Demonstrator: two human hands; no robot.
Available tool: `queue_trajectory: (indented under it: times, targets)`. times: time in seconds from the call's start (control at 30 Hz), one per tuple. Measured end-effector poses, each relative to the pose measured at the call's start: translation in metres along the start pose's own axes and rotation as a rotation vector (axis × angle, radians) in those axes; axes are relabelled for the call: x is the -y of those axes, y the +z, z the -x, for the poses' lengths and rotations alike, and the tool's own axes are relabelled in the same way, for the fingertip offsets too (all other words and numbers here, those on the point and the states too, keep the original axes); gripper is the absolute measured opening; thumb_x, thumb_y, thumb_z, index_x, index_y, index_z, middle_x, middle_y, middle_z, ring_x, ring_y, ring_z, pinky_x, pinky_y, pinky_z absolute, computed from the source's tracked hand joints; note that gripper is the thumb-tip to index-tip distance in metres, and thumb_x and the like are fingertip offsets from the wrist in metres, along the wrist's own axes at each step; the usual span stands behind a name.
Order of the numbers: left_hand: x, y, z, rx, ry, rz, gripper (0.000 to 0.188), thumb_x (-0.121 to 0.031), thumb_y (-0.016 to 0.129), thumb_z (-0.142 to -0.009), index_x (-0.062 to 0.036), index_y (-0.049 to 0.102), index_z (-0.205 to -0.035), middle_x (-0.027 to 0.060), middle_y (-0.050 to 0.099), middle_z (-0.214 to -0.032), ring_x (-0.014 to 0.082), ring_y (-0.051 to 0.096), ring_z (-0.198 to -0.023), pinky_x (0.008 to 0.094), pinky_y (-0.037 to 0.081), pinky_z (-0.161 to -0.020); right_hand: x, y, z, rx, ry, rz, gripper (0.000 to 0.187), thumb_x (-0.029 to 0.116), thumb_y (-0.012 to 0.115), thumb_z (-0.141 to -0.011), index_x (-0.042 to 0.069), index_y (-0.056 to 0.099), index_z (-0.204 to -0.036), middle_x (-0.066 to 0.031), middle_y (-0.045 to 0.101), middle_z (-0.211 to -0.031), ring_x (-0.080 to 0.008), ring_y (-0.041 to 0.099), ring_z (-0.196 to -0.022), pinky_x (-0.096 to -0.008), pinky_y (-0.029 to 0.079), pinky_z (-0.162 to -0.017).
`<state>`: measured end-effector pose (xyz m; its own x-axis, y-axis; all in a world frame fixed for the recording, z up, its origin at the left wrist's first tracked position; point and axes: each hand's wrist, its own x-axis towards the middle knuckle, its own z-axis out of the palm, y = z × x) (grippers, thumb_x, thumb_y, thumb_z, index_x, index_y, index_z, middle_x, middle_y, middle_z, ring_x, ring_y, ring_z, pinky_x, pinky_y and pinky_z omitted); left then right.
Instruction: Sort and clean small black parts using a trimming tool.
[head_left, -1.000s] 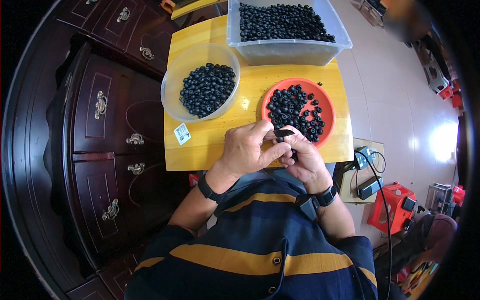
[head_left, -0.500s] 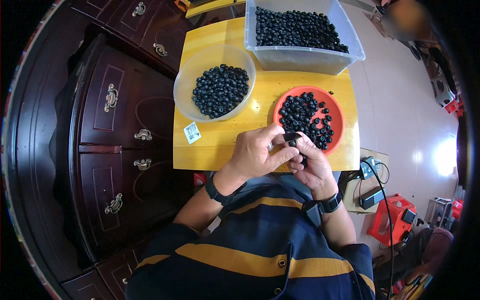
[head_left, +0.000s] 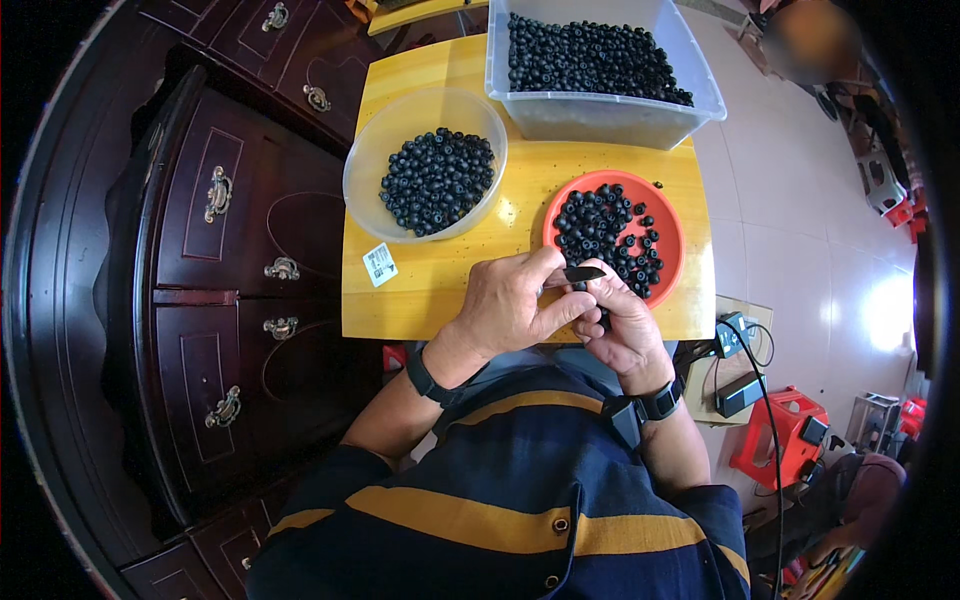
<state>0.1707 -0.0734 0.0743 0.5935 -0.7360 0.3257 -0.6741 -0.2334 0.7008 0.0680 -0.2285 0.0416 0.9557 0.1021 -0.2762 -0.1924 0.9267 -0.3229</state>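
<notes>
My left hand (head_left: 508, 305) is closed around a small knife, whose short dark blade (head_left: 584, 273) points right across my right thumb. Its handle is hidden by the fingers. My right hand (head_left: 628, 325) meets it at the table's front edge, fingers curled around small round black pieces (head_left: 604, 319) that look like hollow beads. One of them lies against the blade, partly covered by the fingertips. Just behind the hands is an orange-red plate (head_left: 674, 262) with many similar black beads (head_left: 596, 222), several showing a hole.
A round translucent tub (head_left: 362, 150) of black beads stands left on the yellow table (head_left: 440, 310), a label (head_left: 380, 264) before it. A large clear bin (head_left: 600, 118) of beads sits behind. Dark drawers (head_left: 225, 200) flank the left; a red stool (head_left: 775, 435) and a cable (head_left: 768, 400) are right.
The blade has tilted slightly between my fingers and shows more of its side. Both hands stay together in nearly the same place. The whole view has shifted a little.
</notes>
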Motion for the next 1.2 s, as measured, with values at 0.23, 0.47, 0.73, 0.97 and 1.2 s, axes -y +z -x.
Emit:
queue_trajectory:
  times: [0.23,0.47,0.73,0.97,1.2]
  targets:
    - [-0.002,0.001,0.001,0.021,0.019,-0.075,0.035,-0.038,0.075,-0.09,-0.0059,0.063,-0.084,0.0104,0.068,-0.071,0.0277,0.069,-0.063,0.0357,0.051,-0.055,0.001,-0.002,-0.002,-0.022,-0.006,-0.012,0.009,0.013,0.061,-0.1,0.008,0.06,-0.107,0.0004,0.061,-0.085,-0.0023,0.053,-0.06,-0.0149,0.043,-0.05]
    - [-0.006,-0.004,-0.002,-0.058,-0.017,0.118,0.026,-0.027,0.078,-0.088,-0.0056,0.064,-0.09,0.0061,0.064,-0.067,0.0188,0.061,-0.054,0.0311,0.048,-0.053,0.003,0.005,-0.001,-0.044,-0.015,-0.01,0.012,0.018,0.062,-0.101,0.009,0.06,-0.109,0.0014,0.061,-0.089,-0.0022,0.051,-0.061,-0.0144,0.041,-0.051]
    - [-0.017,0.0,-0.002,-0.092,-0.038,0.181,0.023,-0.014,0.079,-0.085,-0.006,0.063,-0.098,0.0054,0.064,-0.068,0.0145,0.06,-0.055,0.0294,0.048,-0.054,-0.001,0.0,-0.002,0.022,0.02,-0.045,0.014,0.021,0.062,-0.101,0.012,0.059,-0.111,0.0042,0.058,-0.088,-0.0013,0.05,-0.065,-0.0155,0.041,-0.051]
    - [-0.01,-0.007,-0.002,-0.079,0.009,0.037,0.018,-0.007,0.074,-0.086,-0.0055,0.064,-0.1,0.006,0.064,-0.065,0.014,0.063,-0.056,0.0294,0.05,-0.054,-0.007,-0.002,-0.002,-0.106,0.043,-0.059,0.018,0.026,0.059,-0.103,0.011,0.06,-0.114,-0.0004,0.063,-0.092,-0.0074,0.057,-0.069,-0.0174,0.043,-0.051]
    - [0.007,-0.062,-0.018,-0.462,-0.128,-0.081,0.029,-0.005,0.075,-0.087,-0.0028,0.063,-0.113,0.0061,0.064,-0.067,0.0117,0.061,-0.057,0.0286,0.049,-0.053,-0.003,-0.001,-0.008,-0.042,0.06,-0.217,0.044,0.038,0.047,-0.106,0.004,0.057,-0.132,-0.0176,0.061,-0.135,-0.0257,0.067,-0.111,-0.033,0.06,-0.084]
